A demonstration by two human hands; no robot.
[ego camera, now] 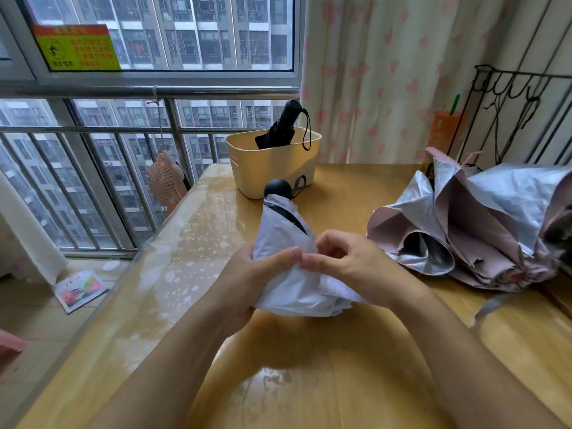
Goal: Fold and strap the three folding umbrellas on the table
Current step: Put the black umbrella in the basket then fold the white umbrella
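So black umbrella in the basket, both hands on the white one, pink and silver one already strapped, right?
No. The head view shows the pink and silver umbrella unstrapped, its canopy loose and splayed on the table. Rest holds: black umbrella in the basket, left hand and right hand gripping the white umbrella.

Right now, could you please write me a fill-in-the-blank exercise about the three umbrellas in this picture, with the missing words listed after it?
1. The cream basket holds a folded umbrella of ____ colour.
2. The left hand and the right hand hold the pale umbrella, its black handle pointing ____ from the person.
3. The pink and silver umbrella lies loose on the table, on the person's ____ side.

Missing words: black; away; right.
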